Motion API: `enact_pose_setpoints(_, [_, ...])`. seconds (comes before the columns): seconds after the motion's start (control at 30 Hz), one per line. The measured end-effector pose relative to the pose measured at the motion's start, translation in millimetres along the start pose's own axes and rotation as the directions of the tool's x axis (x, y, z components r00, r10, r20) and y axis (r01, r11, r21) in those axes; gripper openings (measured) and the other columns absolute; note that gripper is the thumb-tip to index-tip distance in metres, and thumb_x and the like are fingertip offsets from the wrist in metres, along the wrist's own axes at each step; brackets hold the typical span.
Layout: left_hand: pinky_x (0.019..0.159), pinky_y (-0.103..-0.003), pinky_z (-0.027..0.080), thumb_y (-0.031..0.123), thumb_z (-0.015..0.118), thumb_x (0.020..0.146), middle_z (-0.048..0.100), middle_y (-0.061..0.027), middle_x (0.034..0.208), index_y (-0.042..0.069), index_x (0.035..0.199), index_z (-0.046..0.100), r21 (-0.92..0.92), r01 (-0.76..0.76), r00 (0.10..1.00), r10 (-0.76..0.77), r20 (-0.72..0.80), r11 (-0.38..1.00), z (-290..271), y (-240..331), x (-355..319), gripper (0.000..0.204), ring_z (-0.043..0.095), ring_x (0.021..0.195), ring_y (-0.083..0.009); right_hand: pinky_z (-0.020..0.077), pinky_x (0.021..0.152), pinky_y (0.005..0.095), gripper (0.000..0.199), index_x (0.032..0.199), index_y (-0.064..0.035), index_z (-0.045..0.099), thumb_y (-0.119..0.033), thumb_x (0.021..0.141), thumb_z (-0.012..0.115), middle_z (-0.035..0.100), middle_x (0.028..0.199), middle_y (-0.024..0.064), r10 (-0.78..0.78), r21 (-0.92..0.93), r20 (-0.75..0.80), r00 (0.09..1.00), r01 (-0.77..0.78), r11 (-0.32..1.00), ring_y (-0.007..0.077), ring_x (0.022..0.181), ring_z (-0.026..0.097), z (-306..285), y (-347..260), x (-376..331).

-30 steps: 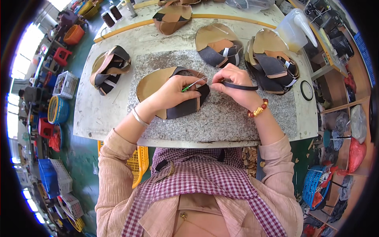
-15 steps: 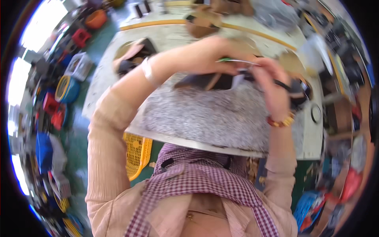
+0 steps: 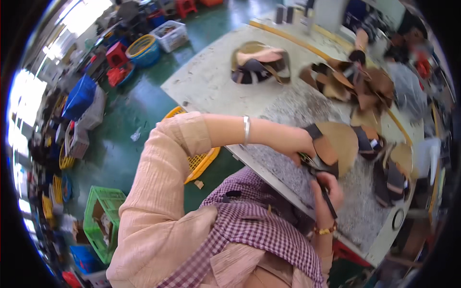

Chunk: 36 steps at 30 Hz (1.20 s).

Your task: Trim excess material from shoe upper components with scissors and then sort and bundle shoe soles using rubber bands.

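A sandal upper with a tan sole-shaped piece (image 3: pixel 343 141) and dark and brown straps stands tilted over the grey worn patch of the worktable. My left hand (image 3: pixel 303 146) reaches in from the left and closes on its strap side; the straps cover most of the fingers. Just below, the closed fingers of my right hand (image 3: pixel 329 191) pinch a thin black strip (image 3: pixel 330 204) that slants down across the palm. Between the hands, close to the sandal's lower edge, a small dark greenish item (image 3: pixel 306 158) shows, too small to name.
More sandal uppers (image 3: pixel 261 65) lie at the far left of the worktable (image 3: pixel 216 67), with a brown pile (image 3: pixel 365 84) at the back and others (image 3: pixel 396 175) at right. A black ring (image 3: pixel 397 219) lies near the right edge. A yellow basket (image 3: pixel 204 165) and green crate (image 3: pixel 96 225) stand on the floor.
My view has swung right, bringing the green crate into sight. Both hands remain close together at the sandal, now turned with its tan face showing. The thin silver tool seen earlier no longer shows clearly.
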<state>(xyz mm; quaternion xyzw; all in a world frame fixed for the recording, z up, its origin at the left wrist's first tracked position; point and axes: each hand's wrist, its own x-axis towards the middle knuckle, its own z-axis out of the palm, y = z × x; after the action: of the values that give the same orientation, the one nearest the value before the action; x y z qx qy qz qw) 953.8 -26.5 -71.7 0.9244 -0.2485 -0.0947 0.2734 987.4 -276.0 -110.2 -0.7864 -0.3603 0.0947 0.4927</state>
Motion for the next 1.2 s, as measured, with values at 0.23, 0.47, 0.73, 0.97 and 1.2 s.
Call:
enact_pose_setpoints(0.23, [0.069,-0.038,0.048,0.017,0.077,0.073,0.064,-0.0107,0.081,0.004,0.099,0.070,-0.008,0.046,0.990,-0.046,-0.131,0.999,4,-2,-5,0.030,0.057,0.068,-0.0277,0.0478,0.065,0.0304,0.012,0.087,-0.0041,0.065,-0.003,0.077,0.070,0.066,0.081,0.0066,-0.344,-0.164,-0.111,0.932,0.324,0.932,0.0216,0.067,0.059,19,-6,-8])
enact_pose_setpoints(0.47, [0.067,-0.035,0.047,0.017,0.078,0.074,0.063,-0.0085,0.076,0.005,0.101,0.071,-0.095,0.090,0.991,-0.099,-0.095,0.991,9,-4,3,0.031,0.055,0.066,-0.0243,0.0475,0.063,0.0289,0.010,0.086,-0.0044,0.066,-0.003,0.077,0.070,0.068,0.080,0.0030,-0.255,-0.171,-0.213,0.943,0.221,0.960,0.0182,0.067,0.060,4,10,8])
enact_pose_setpoints(0.73, [0.065,-0.033,0.047,0.012,0.078,0.072,0.063,-0.0066,0.074,0.007,0.100,0.073,0.160,0.151,0.980,-0.126,-0.154,0.976,2,35,19,0.029,0.055,0.065,-0.0213,0.0455,0.061,0.0237,0.010,0.088,-0.0020,0.069,-0.004,0.078,0.071,0.068,0.080,0.0048,-0.240,-0.131,-0.200,0.950,0.216,0.968,0.0133,0.064,0.057,5,17,18])
enact_pose_setpoints(0.97, [0.063,-0.032,0.047,0.013,0.077,0.073,0.067,-0.0064,0.078,0.005,0.098,0.073,0.045,0.131,0.977,-0.122,-0.174,0.990,16,10,15,0.027,0.056,0.063,-0.0215,0.0428,0.061,0.0237,0.011,0.087,-0.0038,0.069,-0.007,0.077,0.073,0.063,0.076,0.0029,-0.075,-0.043,-0.035,0.997,0.073,0.996,0.0109,0.063,0.052,-30,24,16])
enact_pose_setpoints(1.2, [0.061,-0.032,0.047,0.016,0.075,0.075,0.069,-0.0079,0.080,0.002,0.095,0.071,-0.195,0.066,0.982,-0.099,-0.162,0.979,18,6,13,0.025,0.056,0.059,-0.0244,0.0423,0.064,0.0239,0.009,0.085,-0.0056,0.069,-0.008,0.077,0.073,0.061,0.075,0.0019,-0.144,-0.036,-0.038,0.989,0.143,0.989,0.0101,0.066,0.051,-31,33,34])
